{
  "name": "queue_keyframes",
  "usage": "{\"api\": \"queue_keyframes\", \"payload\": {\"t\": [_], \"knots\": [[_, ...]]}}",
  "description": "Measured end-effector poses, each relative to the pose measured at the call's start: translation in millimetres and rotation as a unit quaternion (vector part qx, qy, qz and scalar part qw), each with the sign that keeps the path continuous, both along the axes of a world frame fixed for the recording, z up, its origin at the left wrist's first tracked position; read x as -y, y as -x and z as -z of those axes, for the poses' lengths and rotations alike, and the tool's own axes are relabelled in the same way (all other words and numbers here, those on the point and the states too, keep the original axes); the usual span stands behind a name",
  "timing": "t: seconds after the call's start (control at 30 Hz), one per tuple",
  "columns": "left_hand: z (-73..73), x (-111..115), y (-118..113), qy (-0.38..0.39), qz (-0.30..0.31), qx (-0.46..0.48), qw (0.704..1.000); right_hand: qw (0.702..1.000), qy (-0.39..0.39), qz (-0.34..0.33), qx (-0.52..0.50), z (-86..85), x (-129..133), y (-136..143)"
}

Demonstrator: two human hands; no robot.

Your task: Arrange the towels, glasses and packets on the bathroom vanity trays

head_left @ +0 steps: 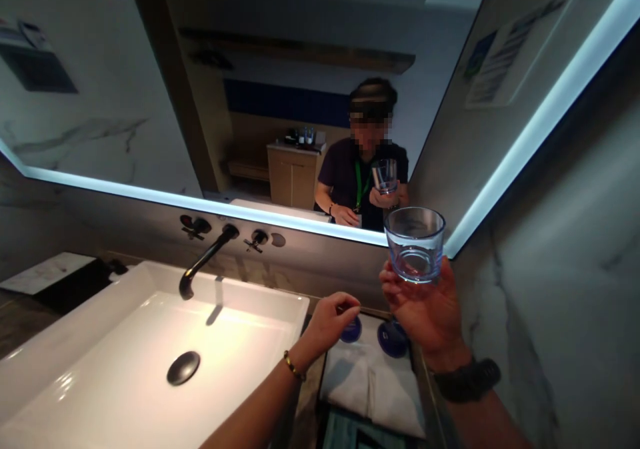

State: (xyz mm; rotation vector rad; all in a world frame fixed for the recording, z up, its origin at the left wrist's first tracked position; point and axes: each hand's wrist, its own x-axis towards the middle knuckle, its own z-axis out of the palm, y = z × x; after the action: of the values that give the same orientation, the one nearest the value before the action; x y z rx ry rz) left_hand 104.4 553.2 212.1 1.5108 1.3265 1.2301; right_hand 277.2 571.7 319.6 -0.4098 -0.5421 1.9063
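My right hand (430, 312) holds a clear drinking glass (415, 244) raised in front of the mirror's lower right corner, fingers around its base. The glass looks empty. My left hand (331, 316), with a gold bracelet on the wrist, hovers with curled fingers just above a blue-lidded item (351, 330) on a white folded towel (373, 382); whether it grips anything I cannot tell. A second blue round item (393, 339) lies next to it, partly hidden by my right hand.
A white rectangular sink (250, 302) with a black drain (183, 368) fills the lower left. A black wall spout (205, 262) and two handles sit under the lit mirror (250, 102), which reflects me. Marble wall (560, 302) stands at the right.
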Motion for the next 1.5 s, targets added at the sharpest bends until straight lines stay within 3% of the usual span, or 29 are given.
{"api": "queue_keyframes", "payload": {"t": [0.13,0.33,0.47,0.57,0.63,0.73,0.8,0.97,1.1,1.17,1.27,1.4,1.5], "knots": [[-13.6,7,-5,0.002,0.022,-0.005,1.000,0.998,0.011,-0.035,-0.059,-25.1,15,1],[-2.0,13,-1,0.015,0.024,-0.020,0.999,0.996,-0.033,-0.056,-0.057,-46.8,20,6],[2.0,19,1,0.025,0.022,-0.031,0.999,0.995,-0.095,-0.041,-0.004,-47.3,18,10],[6.2,25,8,0.037,0.020,-0.035,0.999,0.987,-0.126,0.026,0.097,-31.1,10,7],[13.9,31,15,0.050,0.017,-0.024,0.998,0.934,-0.190,0.117,0.278,-10.2,-3,1],[34.5,39,27,0.088,0.003,0.002,0.996,0.798,-0.251,0.176,0.520,34.8,-29,-8],[51.3,45,33,0.119,-0.013,0.017,0.993,0.737,-0.253,0.153,0.608,70.9,-45,-8],[84.0,59,38,0.166,-0.024,0.026,0.986,0.547,-0.302,0.051,0.779,155.6,-59,18],[97.5,66,44,0.179,-0.022,0.010,0.984,0.430,-0.321,-0.003,0.844,191.1,-65,41],[101.7,68,49,0.191,-0.027,0.009,0.981,0.391,-0.327,-0.023,0.860,196.3,-73,48],[104.2,66,54,0.202,-0.033,-0.002,0.979,0.359,-0.339,-0.054,0.868,196.8,-85,53],[97.6,45,53,0.173,-0.013,-0.065,0.983,0.354,-0.350,-0.059,0.865,193.1,-87,43],[89.1,15,43,0.139,0.009,-0.132,0.981,0.358,-0.347,-0.016,0.867,186.9,-84,9]]}}
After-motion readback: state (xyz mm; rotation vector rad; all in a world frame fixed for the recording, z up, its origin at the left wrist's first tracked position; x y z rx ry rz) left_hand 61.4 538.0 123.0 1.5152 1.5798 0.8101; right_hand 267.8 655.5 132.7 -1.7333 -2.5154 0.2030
